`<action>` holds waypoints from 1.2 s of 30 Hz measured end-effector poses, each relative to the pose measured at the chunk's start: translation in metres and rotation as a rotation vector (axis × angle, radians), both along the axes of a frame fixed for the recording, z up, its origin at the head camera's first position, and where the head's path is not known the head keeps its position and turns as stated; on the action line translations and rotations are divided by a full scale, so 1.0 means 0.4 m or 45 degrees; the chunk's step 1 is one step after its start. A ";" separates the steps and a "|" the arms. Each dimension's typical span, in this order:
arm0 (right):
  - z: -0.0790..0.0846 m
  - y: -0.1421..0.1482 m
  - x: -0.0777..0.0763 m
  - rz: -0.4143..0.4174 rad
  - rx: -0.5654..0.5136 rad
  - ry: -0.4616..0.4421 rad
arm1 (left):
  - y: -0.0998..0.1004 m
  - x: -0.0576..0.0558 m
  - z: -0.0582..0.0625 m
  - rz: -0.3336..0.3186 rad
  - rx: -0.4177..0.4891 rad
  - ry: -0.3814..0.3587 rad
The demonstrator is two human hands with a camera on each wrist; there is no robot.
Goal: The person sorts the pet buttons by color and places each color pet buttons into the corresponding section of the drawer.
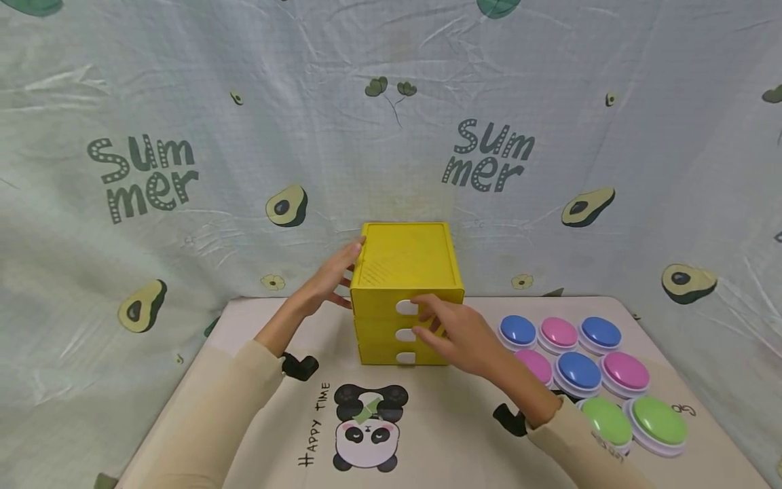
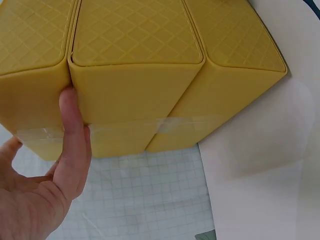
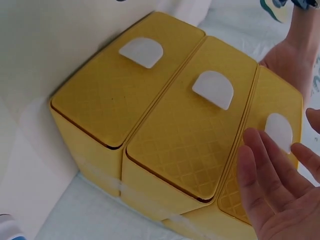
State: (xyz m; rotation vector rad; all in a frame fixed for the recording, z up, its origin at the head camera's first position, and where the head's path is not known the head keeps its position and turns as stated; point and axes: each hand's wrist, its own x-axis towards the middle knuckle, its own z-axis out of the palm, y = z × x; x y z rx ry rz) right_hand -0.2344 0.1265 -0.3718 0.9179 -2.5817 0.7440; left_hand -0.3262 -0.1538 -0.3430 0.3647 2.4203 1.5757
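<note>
A yellow three-drawer box [image 1: 403, 255] stands on the table, its drawers flush and each with a white tab handle. My left hand [image 1: 326, 278] rests against the box's left side, thumb at the top edge; in the left wrist view its extended fingers [image 2: 75, 135] touch the side wall. In front of the drawers is my right hand [image 1: 461, 333], with fingers loosely extended by the top handle [image 1: 406, 308]. From the right wrist view, the fingertips [image 3: 249, 165] are close to the top drawer front and that handle [image 3: 279, 131]; firm contact is hard to judge.
Several blue, pink and green round push buttons [image 1: 579, 371] with white bases stand on the table's right side. A panda print [image 1: 366, 435] marks the pale tabletop in front of the box. Behind it hangs a patterned cloth [image 1: 366, 156]. Clear tape [image 2: 175, 123] runs across the box's side.
</note>
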 end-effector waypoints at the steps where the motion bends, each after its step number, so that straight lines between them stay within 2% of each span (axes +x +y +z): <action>1: 0.001 -0.002 -0.002 0.000 -0.001 0.001 | -0.002 -0.001 0.000 -0.009 0.000 -0.011; 8: 0.000 -0.011 -0.016 0.005 0.004 0.042 | -0.003 -0.010 -0.004 -0.046 0.009 -0.051; 15: 0.004 -0.023 -0.025 -0.044 0.018 0.078 | 0.001 -0.013 -0.008 -0.028 0.003 -0.039; 24: -0.002 -0.050 -0.042 -0.154 0.012 0.276 | 0.015 -0.016 -0.022 0.037 -0.060 0.072; 29: 0.001 -0.057 -0.046 -0.176 0.000 0.319 | 0.019 -0.020 -0.035 0.061 -0.080 0.148; 36: 0.000 -0.055 -0.041 -0.151 -0.026 0.337 | 0.015 -0.028 -0.045 0.064 -0.060 0.165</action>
